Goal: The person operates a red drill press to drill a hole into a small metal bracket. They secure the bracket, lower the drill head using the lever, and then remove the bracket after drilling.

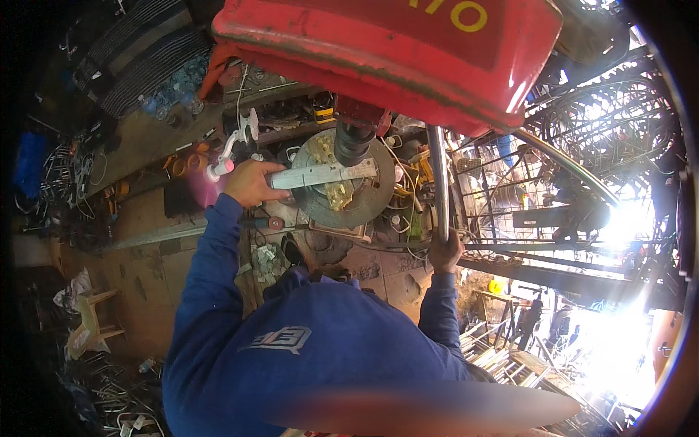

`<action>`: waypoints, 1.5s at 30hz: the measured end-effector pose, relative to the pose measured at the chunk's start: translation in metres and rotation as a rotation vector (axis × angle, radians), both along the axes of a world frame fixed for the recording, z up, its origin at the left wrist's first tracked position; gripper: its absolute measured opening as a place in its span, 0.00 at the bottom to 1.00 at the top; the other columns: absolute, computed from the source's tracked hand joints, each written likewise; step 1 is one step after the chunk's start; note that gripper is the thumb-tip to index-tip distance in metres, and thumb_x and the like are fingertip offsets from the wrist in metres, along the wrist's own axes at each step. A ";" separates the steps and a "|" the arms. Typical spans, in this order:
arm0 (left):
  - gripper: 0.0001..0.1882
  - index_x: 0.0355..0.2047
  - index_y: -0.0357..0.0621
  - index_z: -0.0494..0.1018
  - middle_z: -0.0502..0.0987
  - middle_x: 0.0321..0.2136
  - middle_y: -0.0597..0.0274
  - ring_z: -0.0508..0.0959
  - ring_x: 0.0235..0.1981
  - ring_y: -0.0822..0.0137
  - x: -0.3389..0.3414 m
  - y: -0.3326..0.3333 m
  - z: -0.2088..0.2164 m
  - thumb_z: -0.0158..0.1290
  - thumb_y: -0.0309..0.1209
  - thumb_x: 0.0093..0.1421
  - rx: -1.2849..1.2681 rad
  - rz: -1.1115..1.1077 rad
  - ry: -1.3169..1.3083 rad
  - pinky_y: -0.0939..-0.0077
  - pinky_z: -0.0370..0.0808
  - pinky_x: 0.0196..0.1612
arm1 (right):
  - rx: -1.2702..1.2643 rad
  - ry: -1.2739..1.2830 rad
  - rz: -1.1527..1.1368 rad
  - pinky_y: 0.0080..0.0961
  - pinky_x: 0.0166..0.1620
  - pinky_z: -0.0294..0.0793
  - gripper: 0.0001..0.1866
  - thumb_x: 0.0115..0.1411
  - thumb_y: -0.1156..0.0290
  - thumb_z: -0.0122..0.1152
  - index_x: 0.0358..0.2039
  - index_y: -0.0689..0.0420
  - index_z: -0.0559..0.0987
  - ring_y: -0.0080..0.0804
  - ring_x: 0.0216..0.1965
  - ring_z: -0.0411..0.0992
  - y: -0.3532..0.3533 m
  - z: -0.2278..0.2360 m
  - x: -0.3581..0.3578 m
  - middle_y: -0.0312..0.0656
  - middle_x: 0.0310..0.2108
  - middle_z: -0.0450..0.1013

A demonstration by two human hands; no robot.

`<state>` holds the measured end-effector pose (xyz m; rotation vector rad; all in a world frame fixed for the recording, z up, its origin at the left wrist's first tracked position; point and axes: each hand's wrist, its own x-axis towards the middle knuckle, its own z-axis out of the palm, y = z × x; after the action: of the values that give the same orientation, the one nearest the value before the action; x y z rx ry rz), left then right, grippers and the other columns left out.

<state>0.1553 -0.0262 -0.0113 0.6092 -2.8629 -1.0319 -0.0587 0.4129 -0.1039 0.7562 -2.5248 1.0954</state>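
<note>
My left hand [251,183] pinches the left end of a pale flat metal bar [320,176]. The bar lies across the round drill press table [364,207], over a worn, yellowish block [338,195]. Above the bar's right part hangs the dark drill chuck [354,142]; whether a bit touches the metal is hidden. My right hand [445,251] is wrapped round the lower end of a long shiny lever [440,182], which comes down from the red drill press head [378,58].
A pink and white lamp-like fixture [220,167] stands close by my left hand. Beyond it runs a cluttered workbench [156,149]. Metal racks and rods [553,182] crowd the right side, against glaring light. At lower left is a small wooden stool [91,324].
</note>
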 end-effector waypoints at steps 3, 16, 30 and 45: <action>0.32 0.46 0.42 0.80 0.82 0.34 0.48 0.82 0.35 0.52 -0.001 -0.001 -0.001 0.70 0.45 0.41 0.013 0.004 -0.014 0.63 0.76 0.41 | 0.019 -0.002 -0.009 0.40 0.28 0.72 0.10 0.55 0.64 0.68 0.31 0.55 0.79 0.47 0.22 0.76 0.000 0.001 -0.001 0.48 0.19 0.74; 0.30 0.44 0.44 0.81 0.83 0.35 0.50 0.82 0.36 0.52 -0.002 -0.005 -0.007 0.70 0.44 0.40 0.097 -0.004 0.020 0.64 0.77 0.43 | 0.037 -0.105 -0.019 0.38 0.29 0.74 0.09 0.53 0.71 0.66 0.34 0.58 0.78 0.50 0.25 0.77 -0.002 0.006 -0.003 0.52 0.23 0.76; 0.30 0.43 0.46 0.82 0.82 0.33 0.49 0.82 0.37 0.49 -0.008 -0.008 -0.006 0.69 0.46 0.39 0.069 -0.036 -0.016 0.63 0.77 0.44 | 0.053 -0.017 -0.053 0.41 0.29 0.74 0.09 0.55 0.68 0.67 0.35 0.56 0.78 0.53 0.25 0.77 -0.006 0.003 -0.006 0.52 0.23 0.76; 0.31 0.45 0.45 0.81 0.83 0.34 0.50 0.82 0.36 0.52 -0.022 -0.025 -0.001 0.69 0.46 0.40 0.011 -0.099 -0.062 0.64 0.77 0.43 | 0.103 -0.014 -0.083 0.44 0.29 0.73 0.10 0.55 0.66 0.64 0.37 0.54 0.79 0.55 0.26 0.76 -0.007 0.011 -0.006 0.53 0.23 0.75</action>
<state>0.1331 -0.0513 -0.0119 0.5134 -2.9707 -1.0602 -0.0643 0.4060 -0.0925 0.6643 -2.6161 0.9537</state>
